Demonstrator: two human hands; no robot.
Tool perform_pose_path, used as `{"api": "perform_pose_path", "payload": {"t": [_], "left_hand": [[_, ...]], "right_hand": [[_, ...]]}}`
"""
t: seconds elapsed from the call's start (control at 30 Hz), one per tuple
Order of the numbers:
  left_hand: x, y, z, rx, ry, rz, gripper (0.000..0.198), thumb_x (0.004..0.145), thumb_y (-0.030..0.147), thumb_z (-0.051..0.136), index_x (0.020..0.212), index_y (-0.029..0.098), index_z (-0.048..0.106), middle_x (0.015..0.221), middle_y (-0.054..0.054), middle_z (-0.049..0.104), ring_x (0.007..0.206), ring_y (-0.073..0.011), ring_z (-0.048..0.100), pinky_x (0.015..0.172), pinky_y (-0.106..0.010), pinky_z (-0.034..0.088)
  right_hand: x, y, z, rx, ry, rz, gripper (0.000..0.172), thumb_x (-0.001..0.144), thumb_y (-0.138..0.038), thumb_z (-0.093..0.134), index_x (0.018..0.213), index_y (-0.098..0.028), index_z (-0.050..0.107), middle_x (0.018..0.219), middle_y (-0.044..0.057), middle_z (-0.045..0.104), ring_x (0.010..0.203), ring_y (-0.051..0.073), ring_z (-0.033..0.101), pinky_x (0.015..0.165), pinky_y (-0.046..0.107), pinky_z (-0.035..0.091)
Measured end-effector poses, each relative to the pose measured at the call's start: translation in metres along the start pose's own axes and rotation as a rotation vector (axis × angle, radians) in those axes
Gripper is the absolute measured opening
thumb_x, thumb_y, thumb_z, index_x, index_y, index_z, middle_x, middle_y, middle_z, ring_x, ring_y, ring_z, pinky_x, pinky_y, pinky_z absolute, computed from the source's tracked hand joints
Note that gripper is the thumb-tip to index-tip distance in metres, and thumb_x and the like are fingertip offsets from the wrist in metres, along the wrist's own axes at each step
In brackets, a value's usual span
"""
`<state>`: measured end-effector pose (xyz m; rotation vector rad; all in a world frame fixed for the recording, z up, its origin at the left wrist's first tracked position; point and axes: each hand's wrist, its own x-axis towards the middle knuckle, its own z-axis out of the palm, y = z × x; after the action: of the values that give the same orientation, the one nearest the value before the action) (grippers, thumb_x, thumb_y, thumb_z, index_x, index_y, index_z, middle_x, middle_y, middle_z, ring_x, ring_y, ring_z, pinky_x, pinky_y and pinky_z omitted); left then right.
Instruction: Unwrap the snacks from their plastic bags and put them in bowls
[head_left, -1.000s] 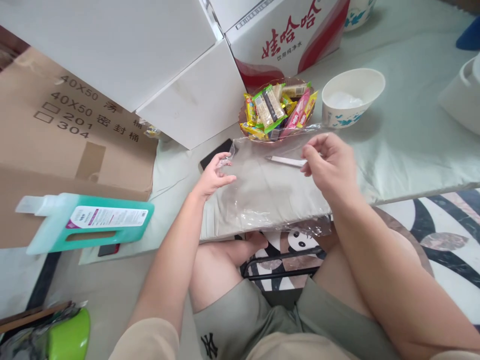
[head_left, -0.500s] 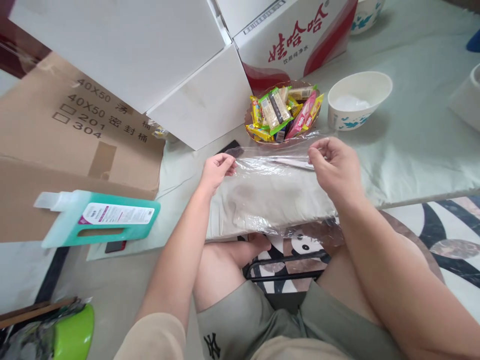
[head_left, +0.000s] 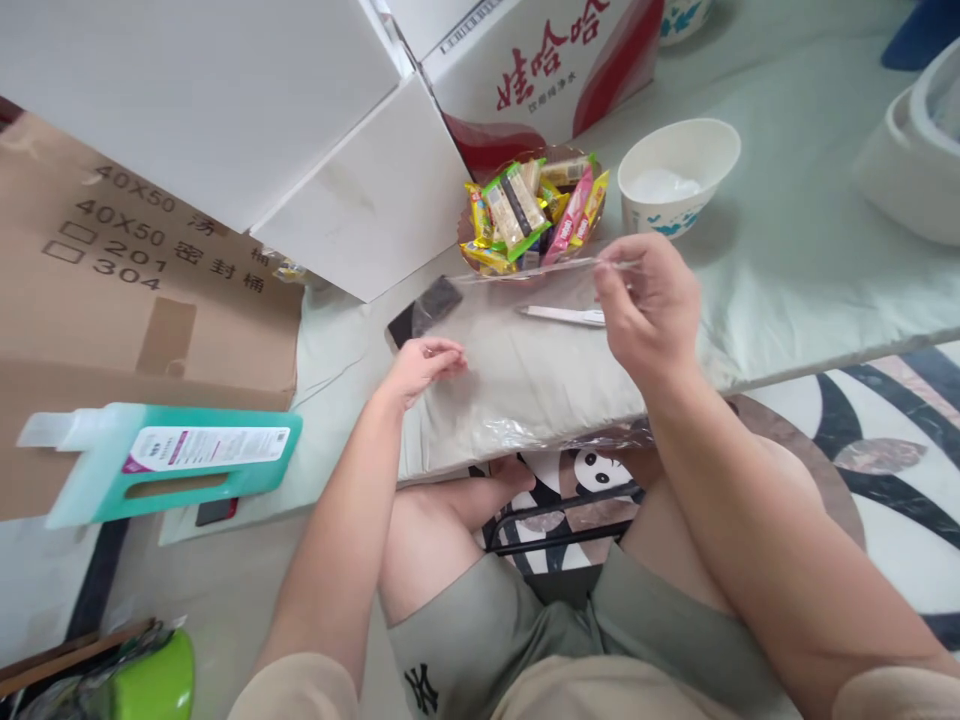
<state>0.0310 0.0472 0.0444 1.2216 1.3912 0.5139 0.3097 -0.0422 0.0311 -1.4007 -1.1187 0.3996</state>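
Note:
A clear, thin plastic bag (head_left: 517,395) spreads in front of me, its lower end hanging past the table edge. My right hand (head_left: 651,305) is closed, pinching its upper right corner. On the left, my left hand (head_left: 427,368) has its fingers pressed together beside the bag's left side; whether film is between them I cannot make out. Through the plastic I see a white pen (head_left: 564,315) lying on the table. A dark flat object (head_left: 424,310), partly under the film, lies beyond my left hand.
Behind the bag stand a bowl of wrapped snacks (head_left: 517,210) and a white paper bowl (head_left: 679,180) with white contents. White cartons (head_left: 360,190) and a brown box (head_left: 165,260) rise at the left. A green liquid bottle (head_left: 180,460) is at the left edge.
My left hand has moved down and nearer, away from the bag's upper left corner. My right hand keeps its pinch, and the film's top edge now slants up to the right.

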Motion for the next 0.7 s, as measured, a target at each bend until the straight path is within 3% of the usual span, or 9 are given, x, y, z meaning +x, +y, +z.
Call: {"api": "perform_pose_path", "payload": {"t": [0.1, 0.2, 0.27, 0.33, 0.4, 0.53, 0.63, 0.7], "left_hand": [[0.003, 0.001, 0.001, -0.150, 0.224, 0.205, 0.036, 0.060, 0.034, 0.089, 0.081, 0.017, 0.067, 0.069, 0.000, 0.074, 0.061, -0.0123, 0.071, 0.055, -0.019, 0.054], [0.004, 0.014, -0.004, -0.246, 0.292, 0.294, 0.030, 0.066, 0.030, 0.084, 0.084, 0.019, 0.063, 0.069, 0.003, 0.072, 0.055, -0.0088, 0.068, 0.047, -0.015, 0.047], [0.004, 0.022, -0.008, -0.260, 0.322, 0.297, 0.026, 0.070, 0.028, 0.081, 0.085, 0.019, 0.061, 0.067, 0.004, 0.070, 0.051, -0.0069, 0.064, 0.043, -0.013, 0.041], [0.003, 0.027, -0.010, -0.265, 0.355, 0.282, 0.025, 0.072, 0.028, 0.078, 0.087, 0.020, 0.060, 0.067, 0.005, 0.070, 0.048, -0.0059, 0.062, 0.040, -0.012, 0.037], [0.001, 0.028, -0.011, -0.228, 0.363, 0.253, 0.023, 0.072, 0.027, 0.077, 0.086, 0.020, 0.060, 0.063, 0.005, 0.069, 0.044, -0.0061, 0.059, 0.037, -0.012, 0.033], [-0.017, 0.022, -0.017, -0.083, 0.312, 0.251, 0.021, 0.071, 0.029, 0.076, 0.085, 0.019, 0.063, 0.049, 0.006, 0.061, 0.028, -0.0057, 0.044, 0.028, -0.015, 0.018], [-0.028, 0.014, -0.027, -0.111, 0.316, 0.300, 0.021, 0.075, 0.034, 0.073, 0.090, 0.021, 0.066, 0.045, 0.008, 0.057, 0.024, -0.0041, 0.035, 0.027, -0.015, 0.016], [-0.025, 0.006, -0.031, -0.153, 0.321, 0.249, 0.020, 0.074, 0.032, 0.072, 0.090, 0.022, 0.066, 0.043, 0.009, 0.053, 0.024, -0.0034, 0.032, 0.028, -0.014, 0.015]], "right_hand": [[-0.001, -0.006, -0.006, -0.013, -0.100, -0.041, 0.039, 0.094, -0.053, 0.056, 0.126, -0.030, 0.057, 0.120, 0.010, 0.065, 0.108, 0.029, 0.065, 0.084, 0.045, 0.055], [0.000, 0.002, -0.001, 0.047, -0.194, 0.004, 0.063, 0.086, -0.053, 0.067, 0.141, -0.033, 0.044, 0.128, 0.009, 0.064, 0.115, 0.031, 0.064, 0.087, 0.047, 0.055], [0.001, 0.013, 0.006, 0.104, -0.257, 0.075, 0.055, 0.082, -0.046, 0.071, 0.131, -0.030, 0.052, 0.120, 0.009, 0.067, 0.108, 0.029, 0.067, 0.084, 0.045, 0.056], [0.002, 0.020, 0.013, 0.139, -0.320, 0.162, 0.029, 0.080, -0.037, 0.071, 0.104, -0.024, 0.061, 0.102, 0.007, 0.071, 0.091, 0.025, 0.069, 0.075, 0.041, 0.057], [0.001, 0.018, 0.014, 0.185, -0.297, 0.204, 0.012, 0.080, -0.030, 0.066, 0.084, -0.023, 0.057, 0.090, 0.004, 0.071, 0.076, 0.020, 0.068, 0.068, 0.037, 0.057], [-0.002, -0.003, 0.001, 0.321, -0.105, 0.146, 0.011, 0.083, -0.028, 0.060, 0.079, -0.023, 0.052, 0.101, 0.003, 0.070, 0.060, 0.011, 0.063, 0.053, 0.028, 0.052], [0.000, -0.009, -0.005, 0.357, -0.105, 0.238, 0.015, 0.085, -0.031, 0.063, 0.077, -0.023, 0.053, 0.103, 0.004, 0.070, 0.050, 0.007, 0.056, 0.040, 0.024, 0.042], [0.002, -0.003, 0.000, 0.383, -0.158, 0.373, 0.012, 0.081, -0.026, 0.065, 0.077, -0.022, 0.055, 0.096, 0.004, 0.071, 0.048, 0.007, 0.055, 0.037, 0.023, 0.039]]}}
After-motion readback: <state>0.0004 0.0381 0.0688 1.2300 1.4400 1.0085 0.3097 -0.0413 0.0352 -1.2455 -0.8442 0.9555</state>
